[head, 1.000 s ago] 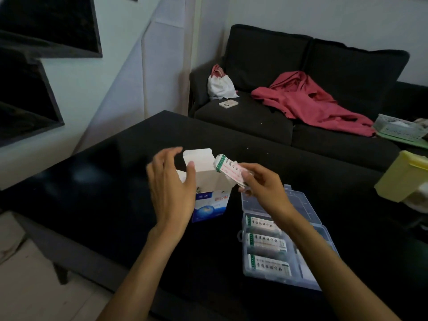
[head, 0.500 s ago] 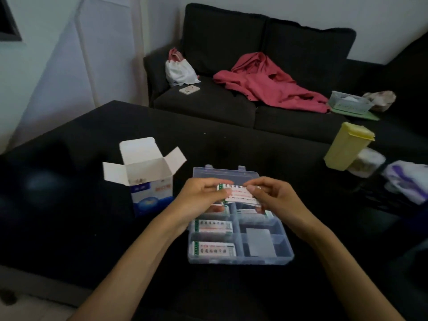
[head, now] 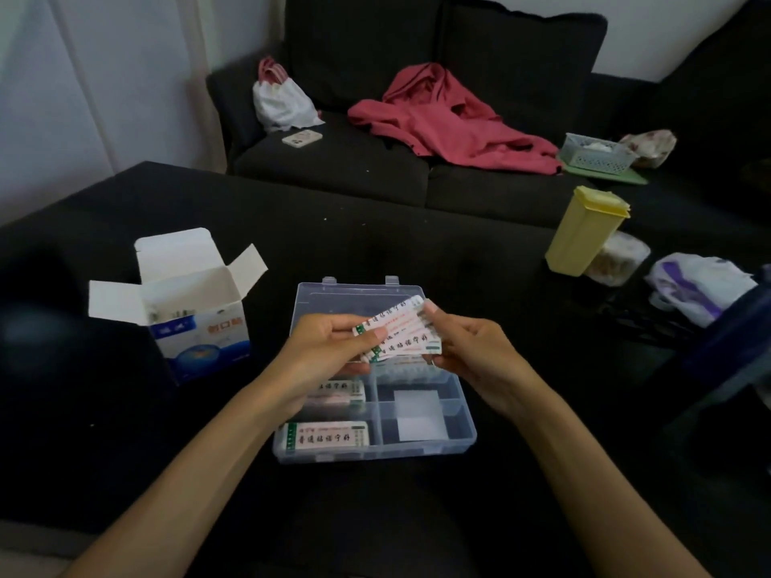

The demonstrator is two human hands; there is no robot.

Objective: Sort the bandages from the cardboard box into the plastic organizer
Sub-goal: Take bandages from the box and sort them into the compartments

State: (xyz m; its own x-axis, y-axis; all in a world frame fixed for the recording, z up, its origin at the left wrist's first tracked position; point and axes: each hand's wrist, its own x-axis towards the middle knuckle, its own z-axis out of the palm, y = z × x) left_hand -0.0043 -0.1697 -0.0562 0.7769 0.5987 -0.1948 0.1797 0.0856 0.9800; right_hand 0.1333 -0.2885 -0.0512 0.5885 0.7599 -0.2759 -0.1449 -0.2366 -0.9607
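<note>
Hands: left (head: pixel 329 348), right (head: pixel 467 352) fan three bandages (head: pixel 396 331) above organizer (head: pixel 463 415).

Both hands mid-frame over the organizer (head: pixel 467 431), fanning a small stack of bandages (head: pixel 398 331). Left hand (head: pixel 321 348) pinches the stack's left end, right hand (head: pixel 467 348) pinches its right end. Organizer sits open at lower centre, lid laid back. Its left compartments hold more bandage packs (head: pixel 325 438); a white sheet (head: pixel 419 415) lies in the lower-right compartment. Box (head: pixel 200 327) stands centre-left with flaps open, apart from the organizer. Yellow container (head: pixel 582 231) at centre-right. Sofa (head: pixel 333 160) across the top, with a red garment (head: pixel 442 118) and a white bag (head: pixel 281 98) on it.
</note>
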